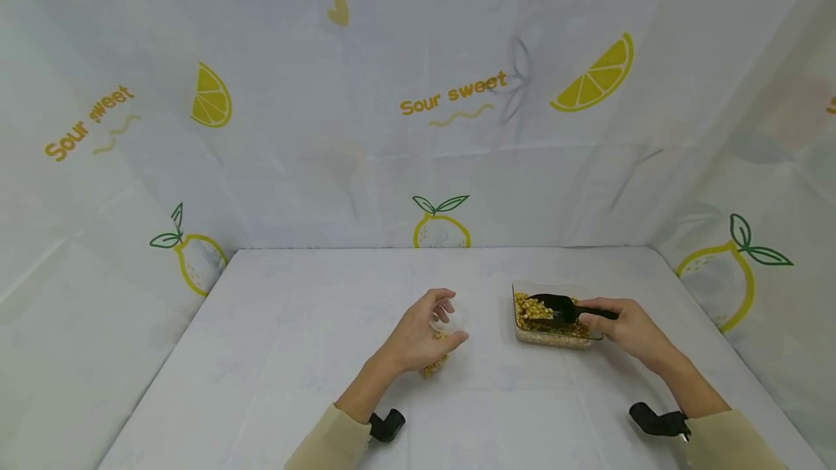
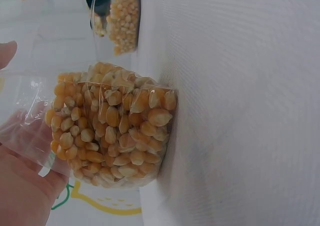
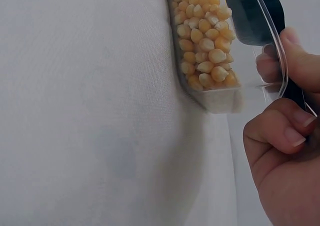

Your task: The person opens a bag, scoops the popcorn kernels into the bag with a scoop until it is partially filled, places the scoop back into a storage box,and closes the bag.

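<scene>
In the head view you see both of your hands above the white-covered counter point(image 1: 261, 354); each wrist view shows only one. Your left hand point(image 1: 416, 338) appears there from above, hiding much of the clear, soft plastic bag point(image 2: 25, 90). The left wrist view uncovers the bag's side: its base stands on the counter, and your fingers, partly seen through the film, curl round its upper part. The head view alone gives you its rounded mouth.

Your right hand point(image 1: 632, 326) has its fingers clasped on the handle of the black scoop point(image 1: 570, 309); the right wrist view shows this grip closely, with the scoop's dark bowl behind a clear wall.

Containers: the bag's lower part is packed with yellow and pale corn kernels point(image 2: 112, 126). The clear rectangular container point(image 3: 222, 101), on the counter to the bag's right, holds more kernels, and the scoop's bowl, at its top, carries a heap.
</scene>
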The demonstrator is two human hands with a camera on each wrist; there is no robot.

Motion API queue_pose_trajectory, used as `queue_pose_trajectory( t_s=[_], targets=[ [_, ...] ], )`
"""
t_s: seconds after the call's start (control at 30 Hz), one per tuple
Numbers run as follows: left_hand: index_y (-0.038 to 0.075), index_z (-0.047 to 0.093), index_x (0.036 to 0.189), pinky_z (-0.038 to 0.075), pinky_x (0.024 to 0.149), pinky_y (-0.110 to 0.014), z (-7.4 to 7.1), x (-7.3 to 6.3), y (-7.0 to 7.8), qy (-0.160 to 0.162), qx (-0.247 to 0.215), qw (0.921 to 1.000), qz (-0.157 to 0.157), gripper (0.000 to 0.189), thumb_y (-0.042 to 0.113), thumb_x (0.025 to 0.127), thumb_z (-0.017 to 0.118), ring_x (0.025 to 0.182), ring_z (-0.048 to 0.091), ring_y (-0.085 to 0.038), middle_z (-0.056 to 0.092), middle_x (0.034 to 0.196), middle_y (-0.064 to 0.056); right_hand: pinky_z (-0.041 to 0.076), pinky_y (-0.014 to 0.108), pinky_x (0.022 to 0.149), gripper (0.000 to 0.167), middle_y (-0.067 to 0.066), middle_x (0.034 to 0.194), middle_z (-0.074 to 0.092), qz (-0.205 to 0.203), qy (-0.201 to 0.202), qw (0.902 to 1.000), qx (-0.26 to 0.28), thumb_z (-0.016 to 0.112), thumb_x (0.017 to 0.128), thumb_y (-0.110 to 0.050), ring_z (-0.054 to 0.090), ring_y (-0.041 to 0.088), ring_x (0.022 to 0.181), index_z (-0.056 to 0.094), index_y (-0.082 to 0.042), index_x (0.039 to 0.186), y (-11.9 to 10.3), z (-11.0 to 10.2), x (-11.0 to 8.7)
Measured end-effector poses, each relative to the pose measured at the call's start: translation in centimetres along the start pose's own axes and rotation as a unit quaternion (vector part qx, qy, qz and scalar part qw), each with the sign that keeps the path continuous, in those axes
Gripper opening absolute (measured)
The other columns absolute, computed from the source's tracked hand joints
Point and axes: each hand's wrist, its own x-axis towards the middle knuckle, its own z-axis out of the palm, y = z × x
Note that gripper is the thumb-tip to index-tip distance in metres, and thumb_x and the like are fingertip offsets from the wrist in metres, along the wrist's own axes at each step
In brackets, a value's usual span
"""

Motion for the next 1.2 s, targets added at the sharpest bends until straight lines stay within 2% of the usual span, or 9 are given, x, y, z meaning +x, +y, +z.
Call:
queue_pose_trajectory(
  t_s=[0.07, 0.13, 0.2, 0.43, 0.83, 1.2],
  targets=[
    [0.007, 0.047, 0.141, 0.052, 0.089, -0.038, 0.0, 0.0, 0.0, 0.000, 0.000, 1.0000, -0.001, 0.062, 0.028, 0.090, 0.077, 0.099, 0.060, -0.015, 0.062, 0.117, -0.012, 0.037, 0.033, 0.056, 0.051, -0.001, 0.071, 0.049, 0.007, -0.002, 0.9996, 0.027, 0.064, 0.101, -0.028, 0.039, 0.011, 0.061, 0.057, 0.007, 0.138, 0.1, -0.1, 0.0],
    [0.008, 0.048, 0.141, 0.052, 0.088, -0.037, 0.0, 0.0, 0.0, 0.000, 0.000, 1.0000, -0.001, 0.062, 0.028, 0.090, 0.077, 0.099, 0.060, -0.015, 0.062, 0.117, -0.012, 0.034, 0.034, 0.052, 0.052, -0.004, 0.062, 0.032, 0.009, -0.002, 0.9987, 0.050, 0.064, 0.102, -0.027, 0.029, 0.011, 0.054, 0.056, 0.008, 0.138, 0.2, -0.1, 0.0],
    [0.008, 0.048, 0.141, 0.052, 0.088, -0.035, -0.1, 0.0, 0.1, -0.001, 0.000, 1.0000, -0.002, 0.062, 0.028, 0.090, 0.076, 0.099, 0.060, -0.015, 0.062, 0.117, -0.011, 0.033, 0.035, 0.050, 0.052, -0.006, 0.059, 0.028, 0.005, 0.000, 0.9979, 0.065, 0.063, 0.102, -0.026, 0.025, 0.011, 0.052, 0.054, 0.010, 0.138, 0.2, -0.2, -0.1],
    [0.007, 0.048, 0.141, 0.051, 0.088, -0.035, 0.0, 0.0, 0.0, 0.000, 0.002, 1.0000, 0.001, 0.062, 0.028, 0.090, 0.077, 0.099, 0.060, -0.015, 0.063, 0.117, -0.012, 0.032, 0.037, 0.050, 0.049, -0.005, 0.058, 0.027, -0.008, 0.004, 0.9968, 0.080, 0.062, 0.103, -0.023, 0.025, 0.013, 0.052, 0.054, 0.011, 0.138, -0.1, -0.5, -0.3],
    [0.007, 0.047, 0.141, 0.053, 0.089, -0.043, 0.0, -0.1, 0.0, -0.002, -0.008, 1.0000, -0.005, 0.063, 0.030, 0.090, 0.076, 0.101, 0.060, -0.016, 0.062, 0.118, -0.012, 0.031, 0.038, 0.050, 0.049, -0.006, 0.059, 0.025, -0.016, 0.007, 0.9960, 0.087, 0.062, 0.103, -0.022, 0.020, 0.018, 0.051, 0.053, 0.013, 0.137, -1.2, -0.8, -0.6],
    [0.009, 0.048, 0.140, 0.053, 0.087, -0.040, -0.1, -0.1, 0.2, -0.001, -0.011, 0.9999, -0.006, 0.061, 0.028, 0.090, 0.077, 0.100, 0.060, -0.016, 0.063, 0.118, -0.012, 0.031, 0.039, 0.049, 0.045, -0.005, 0.058, 0.026, -0.060, 0.003, 0.9945, 0.087, 0.059, 0.104, -0.016, 0.020, 0.023, 0.051, 0.053, 0.016, 0.134, -2.5, -1.1, -0.6]
  ],
)
